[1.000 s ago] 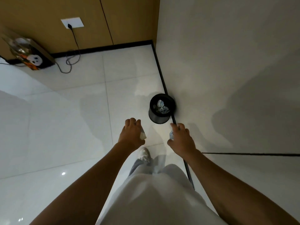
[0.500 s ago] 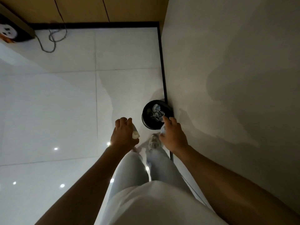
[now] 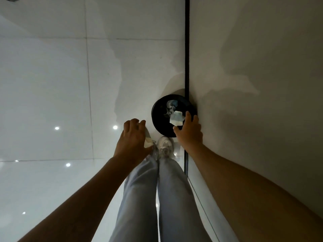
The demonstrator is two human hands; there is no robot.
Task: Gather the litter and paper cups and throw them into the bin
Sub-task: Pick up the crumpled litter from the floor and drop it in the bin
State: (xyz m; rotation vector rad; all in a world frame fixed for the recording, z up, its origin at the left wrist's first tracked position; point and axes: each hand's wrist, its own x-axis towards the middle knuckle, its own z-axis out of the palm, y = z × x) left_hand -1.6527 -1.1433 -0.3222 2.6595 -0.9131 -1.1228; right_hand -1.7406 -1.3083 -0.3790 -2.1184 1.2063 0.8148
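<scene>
Pale blue-grey trousers [image 3: 153, 198] fill the bottom middle of the view, both legs straight down, ending in a white sneaker [image 3: 165, 145] planted on the glossy white tiled floor [image 3: 52, 84]. Bare forearms come in from about 7 and 5 o'clock.

Left hand [image 3: 132, 138] sits around 9 o'clock from the shoe, fingers curled round a small pale paper cup [image 3: 148, 141]. Only the cup's end pokes out on the thumb side, so the grip is a closed wrap around it; how tight, can't really say. That hand is just beside the bin but not over it, roughly at the bin's 8 o'clock.

Right hand [image 3: 189, 131] is over the bin's rim on the 4 o'clock side, fingers fairly straight and spread, thumb out toward the left. A crumpled white-and-bluish scrap of paper litter [image 3: 176, 118] sits right at the fingertips, over the bin's opening. Can't tell if the fingers touch it or if it's already loose, but nothing looks pinched.

Bin itself: a small round black wastebasket [image 3: 157, 117] seen from straight above, tucked against the dark baseboard strip [image 3: 187, 49] where the floor meets the plain off-white wall [image 3: 262, 67]. More crumpled bluish-white litter [image 3: 171, 104] is lying inside it, toward 12 o'clock of the opening.

Further out it's just tile seams, a few ceiling-light reflections on the floor at 9 o'clock, and soft shadows on floor and wall.
</scene>
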